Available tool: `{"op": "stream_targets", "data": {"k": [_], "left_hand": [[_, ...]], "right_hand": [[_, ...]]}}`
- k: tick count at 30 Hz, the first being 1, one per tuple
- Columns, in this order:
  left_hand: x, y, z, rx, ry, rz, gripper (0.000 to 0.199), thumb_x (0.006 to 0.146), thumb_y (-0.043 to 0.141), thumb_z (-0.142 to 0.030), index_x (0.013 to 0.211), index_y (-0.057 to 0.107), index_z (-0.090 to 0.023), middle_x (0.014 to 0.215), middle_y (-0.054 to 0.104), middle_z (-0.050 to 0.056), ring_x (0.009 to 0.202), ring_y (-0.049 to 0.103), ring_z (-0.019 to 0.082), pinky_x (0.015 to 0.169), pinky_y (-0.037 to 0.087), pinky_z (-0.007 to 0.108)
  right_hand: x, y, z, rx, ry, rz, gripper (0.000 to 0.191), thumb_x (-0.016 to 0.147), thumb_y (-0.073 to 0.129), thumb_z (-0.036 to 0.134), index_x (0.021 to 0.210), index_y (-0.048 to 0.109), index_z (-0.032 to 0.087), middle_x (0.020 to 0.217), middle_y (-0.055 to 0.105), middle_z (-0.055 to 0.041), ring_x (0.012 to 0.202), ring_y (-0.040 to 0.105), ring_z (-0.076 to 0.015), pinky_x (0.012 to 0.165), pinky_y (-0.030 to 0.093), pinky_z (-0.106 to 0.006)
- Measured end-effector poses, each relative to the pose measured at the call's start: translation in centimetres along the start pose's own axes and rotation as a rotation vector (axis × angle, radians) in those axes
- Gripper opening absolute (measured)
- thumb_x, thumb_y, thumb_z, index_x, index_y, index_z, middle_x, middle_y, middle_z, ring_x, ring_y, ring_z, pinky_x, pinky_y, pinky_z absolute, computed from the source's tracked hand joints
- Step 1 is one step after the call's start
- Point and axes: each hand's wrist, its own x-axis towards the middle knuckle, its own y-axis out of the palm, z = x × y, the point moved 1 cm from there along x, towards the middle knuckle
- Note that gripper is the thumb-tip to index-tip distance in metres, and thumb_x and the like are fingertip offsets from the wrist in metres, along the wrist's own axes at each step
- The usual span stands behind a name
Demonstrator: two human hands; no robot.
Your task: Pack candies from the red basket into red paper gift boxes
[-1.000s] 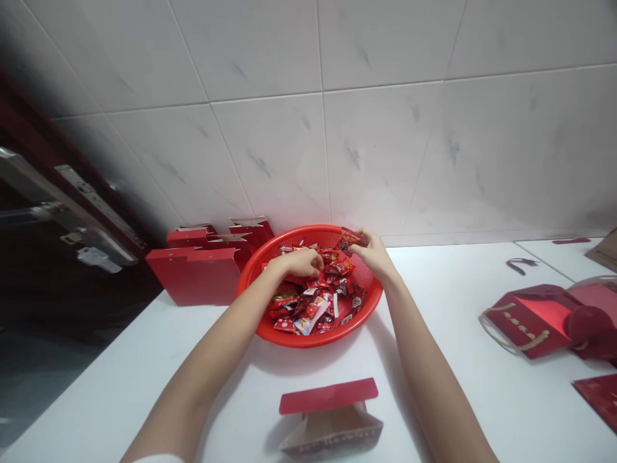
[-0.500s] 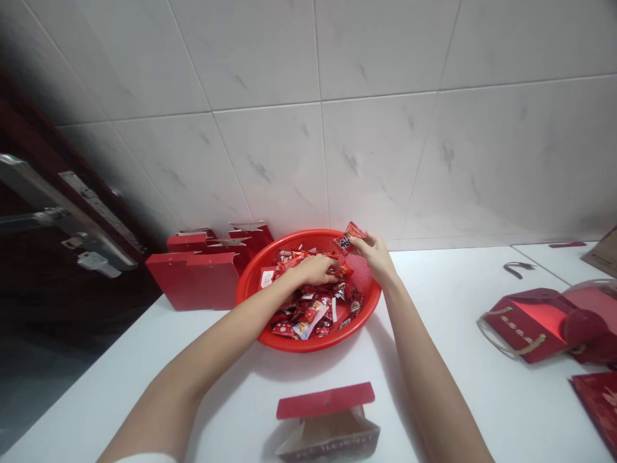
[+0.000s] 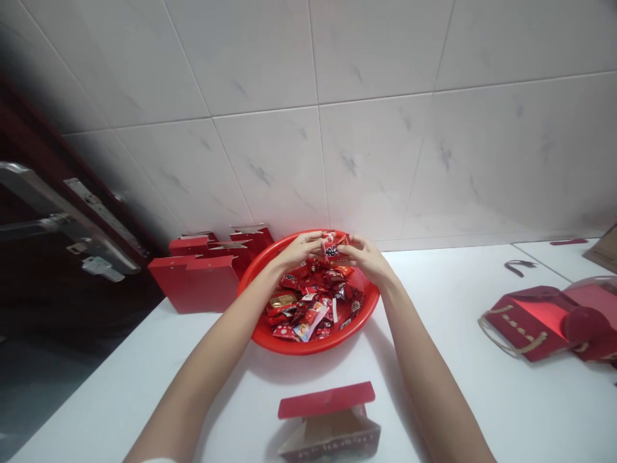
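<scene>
I see the left hand [image 3: 301, 252] and right hand [image 3: 366, 258] pinching red packets [image 3: 331, 250] over the basket's [image 3: 308, 348] twelve-o'clock side, plenty of wrapped pieces [image 3: 311, 302] left below, the box [image 3: 328, 400] at six o'clock open, contents unclear.

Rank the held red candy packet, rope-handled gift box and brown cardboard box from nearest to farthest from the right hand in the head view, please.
1. Red candy packet: held, centre.
2. Rope-handled gift box: right.
3. Brown cardboard box: far-right edge.
</scene>
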Motion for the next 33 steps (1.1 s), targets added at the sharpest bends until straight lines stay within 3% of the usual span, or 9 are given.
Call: {"op": "stream_targets", "data": {"k": [4,7,11,14,17,22,26,29,33], "left_hand": [[-0.4,-0.7,-0.4,0.004,0.012,-0.014,0.064,0.066,0.085,-0.047,0.118,0.071,-0.013,0.095,0.076,0.009,0.071,0.066,0.015,0.076,0.053,0.032],[-0.3,-0.6,-0.6,0.074,-0.003,0.027,0.057,0.073,0.078,-0.048,0.115,0.072,-0.011,0.090,0.076,0.008,0.070,0.066,0.016,0.076,0.054,0.032],[-0.3,-1.0,-1.2,0.506,-0.029,-0.154,0.038,0.089,0.056,-0.040,0.108,0.075,-0.014,0.096,0.077,0.008,0.088,0.069,0.021,0.084,0.052,0.032],[-0.9,-2.2,-1.5,0.980,-0.255,-0.302,0.030,0.084,0.061,-0.038,0.098,0.077,-0.017,0.100,0.077,0.009,0.098,0.068,0.026,0.081,0.050,0.030],[-1.4,-3.1,-1.4,1.153,-0.489,-0.216,0.028,0.073,0.074,-0.039,0.090,0.076,-0.017,0.098,0.077,0.010,0.093,0.069,0.027,0.071,0.047,0.027],[-1.0,-2.5,-0.7,1.005,-0.400,-0.105,0.035,0.054,0.082,-0.022,0.087,0.073,-0.017,0.090,0.075,0.004,0.084,0.067,0.023,0.065,0.045,0.024],[-0.5,-1.2,-0.5,0.536,-0.168,0.061,0.033,0.065,0.078,-0.040,0.084,0.073,-0.014,0.079,0.072,0.002,0.074,0.064,0.019,0.066,0.049,0.026],[-0.2,-0.8,-0.6,0.413,0.000,-0.010,0.041,0.067,0.077,-0.046,0.091,0.073,-0.013,0.086,0.073,0.004,0.077,0.065,0.019,0.068,0.050,0.027],[0.2,-1.3,-0.1,0.429,0.027,-0.135,0.037,0.071,0.071,-0.045,0.088,0.073,-0.012,0.081,0.072,0.004,0.073,0.063,0.019,0.066,0.049,0.028]], "right_hand": [[0.3,0.0,0.0,0.052,-0.001,-0.074,0.024,0.059,0.084,0.027,0.075,0.068,0.020,0.079,0.070,-0.0008,0.073,0.069,-0.0178,0.076,0.061,-0.039],[0.5,-0.2,-0.2,0.068,0.037,-0.082,0.026,0.056,0.084,0.027,0.074,0.067,0.020,0.076,0.070,-0.0001,0.069,0.068,-0.0169,0.070,0.061,-0.036],[0.7,-0.7,-0.4,0.077,0.042,-0.190,0.023,0.054,0.080,0.025,0.070,0.065,0.019,0.070,0.068,0.0008,0.065,0.066,-0.0158,0.061,0.058,-0.031],[0.9,-0.9,-0.5,0.098,0.043,-0.256,0.019,0.055,0.077,0.023,0.067,0.062,0.020,0.067,0.067,0.0015,0.063,0.065,-0.0148,0.059,0.056,-0.028],[1.0,-1.0,-0.6,0.079,0.043,-0.235,0.016,0.056,0.076,0.024,0.064,0.063,0.019,0.068,0.067,0.0002,0.064,0.063,-0.0137,0.058,0.053,-0.026],[1.0,-1.0,-0.8,0.057,0.044,-0.212,0.016,0.054,0.079,0.026,0.060,0.067,0.018,0.065,0.066,-0.0003,0.065,0.060,-0.0120,0.059,0.048,-0.024],[1.0,-0.9,-0.5,0.078,0.047,-0.206,0.020,0.055,0.081,0.031,0.064,0.070,0.017,0.067,0.068,-0.0008,0.063,0.059,-0.0120,0.057,0.045,-0.024],[1.0,-0.7,-0.4,0.110,0.063,-0.226,0.019,0.058,0.079,0.033,0.066,0.070,0.018,0.065,0.068,0.0001,0.061,0.058,-0.0120,0.056,0.044,-0.024],[1.0,-0.6,-0.2,0.167,0.094,-0.281,0.016,0.062,0.076,0.032,0.064,0.066,0.020,0.059,0.065,0.0033,0.055,0.054,-0.0107,0.054,0.044,-0.022]]}}
